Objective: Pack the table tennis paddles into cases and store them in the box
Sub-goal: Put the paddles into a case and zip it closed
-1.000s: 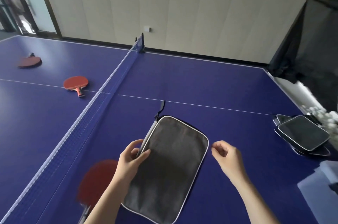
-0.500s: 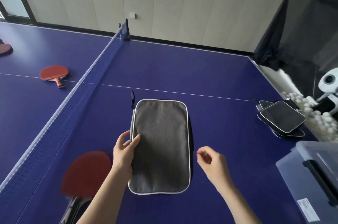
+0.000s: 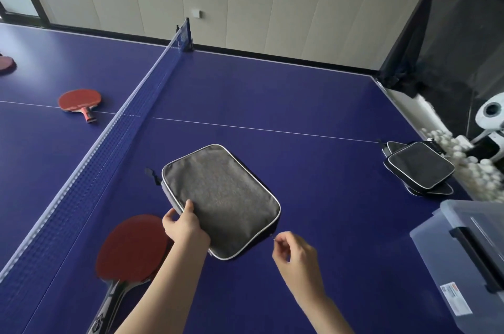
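A grey paddle case [image 3: 223,197] with white piping lies flat on the blue table [image 3: 313,104]. My left hand [image 3: 183,226] grips its near left edge. My right hand [image 3: 296,256] pinches the small zipper pull at the case's near right edge. A red paddle [image 3: 131,249] lies just left of my left hand, handle toward me. Two more red paddles, one [image 3: 79,100] near the centre line and one [image 3: 5,64] cut off at the left edge, lie beyond the net [image 3: 109,140]. A clear plastic box [image 3: 463,260] with a lid stands at the right.
A stack of dark cases [image 3: 420,167] lies at the table's right edge. Beyond it are several white balls [image 3: 474,170], a white machine [image 3: 491,115] and a black net screen [image 3: 450,33]. A beige wall runs behind the table.
The case has turned so its far end points left of straight ahead. My right hand has moved up to the case's edge and now pinches the zipper pull. My left hand keeps its hold.
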`<action>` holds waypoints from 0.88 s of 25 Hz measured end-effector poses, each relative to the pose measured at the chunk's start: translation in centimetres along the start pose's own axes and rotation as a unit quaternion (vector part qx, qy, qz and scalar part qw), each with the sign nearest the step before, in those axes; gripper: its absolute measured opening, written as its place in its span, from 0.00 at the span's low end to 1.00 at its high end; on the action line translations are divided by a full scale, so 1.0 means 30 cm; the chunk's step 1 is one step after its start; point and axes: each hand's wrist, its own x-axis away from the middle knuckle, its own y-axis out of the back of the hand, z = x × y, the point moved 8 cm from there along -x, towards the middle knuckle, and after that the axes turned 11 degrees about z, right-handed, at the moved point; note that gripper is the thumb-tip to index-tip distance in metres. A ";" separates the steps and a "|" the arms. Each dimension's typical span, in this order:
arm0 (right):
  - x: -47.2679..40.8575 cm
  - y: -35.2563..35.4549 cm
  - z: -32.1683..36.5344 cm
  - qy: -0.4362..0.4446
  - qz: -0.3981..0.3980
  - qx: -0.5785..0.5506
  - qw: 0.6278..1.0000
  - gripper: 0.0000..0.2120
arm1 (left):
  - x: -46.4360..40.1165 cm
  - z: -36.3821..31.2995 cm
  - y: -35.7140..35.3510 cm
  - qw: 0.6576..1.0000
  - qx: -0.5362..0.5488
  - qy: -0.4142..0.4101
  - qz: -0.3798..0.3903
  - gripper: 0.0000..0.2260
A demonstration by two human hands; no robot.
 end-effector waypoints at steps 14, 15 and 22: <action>0.073 -0.157 0.235 0.113 -0.024 -0.007 0.993 0.12 | 0.082 0.057 0.013 0.994 0.069 0.037 -0.072 0.22; 0.074 -0.162 0.237 0.118 -0.022 -0.006 0.993 0.12 | 0.081 0.059 0.010 0.995 0.067 0.035 -0.069 0.22; 0.086 -0.082 0.084 0.030 -0.039 -0.167 0.985 0.07 | 0.004 0.042 0.040 1.000 0.003 -0.014 0.013 0.21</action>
